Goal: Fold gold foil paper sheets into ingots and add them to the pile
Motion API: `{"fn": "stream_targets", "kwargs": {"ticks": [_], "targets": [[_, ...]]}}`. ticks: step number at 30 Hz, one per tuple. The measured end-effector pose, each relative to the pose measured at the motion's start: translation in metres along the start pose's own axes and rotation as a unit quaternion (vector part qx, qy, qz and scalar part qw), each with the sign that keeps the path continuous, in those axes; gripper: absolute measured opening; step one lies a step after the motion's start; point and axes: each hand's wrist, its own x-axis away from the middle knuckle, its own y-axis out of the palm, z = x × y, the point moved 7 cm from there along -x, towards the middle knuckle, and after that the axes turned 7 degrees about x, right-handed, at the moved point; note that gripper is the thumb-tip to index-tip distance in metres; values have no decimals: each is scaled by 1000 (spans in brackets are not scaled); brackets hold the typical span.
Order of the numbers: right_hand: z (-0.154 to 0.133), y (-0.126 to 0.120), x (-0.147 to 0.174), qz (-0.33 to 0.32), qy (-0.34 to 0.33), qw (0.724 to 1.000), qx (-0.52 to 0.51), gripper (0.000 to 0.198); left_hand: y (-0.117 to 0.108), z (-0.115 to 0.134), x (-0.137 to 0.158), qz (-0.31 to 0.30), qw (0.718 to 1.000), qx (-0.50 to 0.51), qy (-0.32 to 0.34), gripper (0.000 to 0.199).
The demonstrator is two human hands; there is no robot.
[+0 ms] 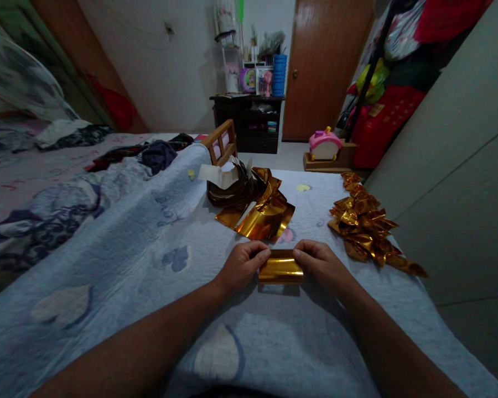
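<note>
1. Heart-patterned blue quilt (299, 331) — spread beneath, apparently serving as worktop.
2. Crumpled gold-foil pieces (367, 226), heaped rightward, likely kept separate.
3. Gold-foil sheet stack (266, 214), ahead, seemingly within reach.
4. Left hand (244, 262), right hand (322, 261) — fingers pinching opposite ends of one curled foil sheet (281, 271) between them, probably keeping it straight.

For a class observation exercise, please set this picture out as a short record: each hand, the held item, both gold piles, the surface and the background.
Left hand: pinches the left end of the gold sheet
Right hand: pinches its right end
Held item: shiny and gold, bent lengthwise
Pile beyond the hands: loose stack of gold sheets, some curled
Pile to the right: heap of shaped gold pieces
Surface: pale blue quilt with heart shapes
Background: dark cabinet, brown door
</note>
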Motion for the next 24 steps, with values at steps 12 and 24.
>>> {"fn": "stream_targets", "kwargs": {"ticks": [12, 24], "targets": [[2, -1, -1, 36, -9, 990, 133, 30, 0, -6, 0, 29, 999, -2, -25, 20], [-1, 5, -5, 85, -7, 937, 339, 22, 2, 1, -3, 36, 966, -257, 12, 14]]}}
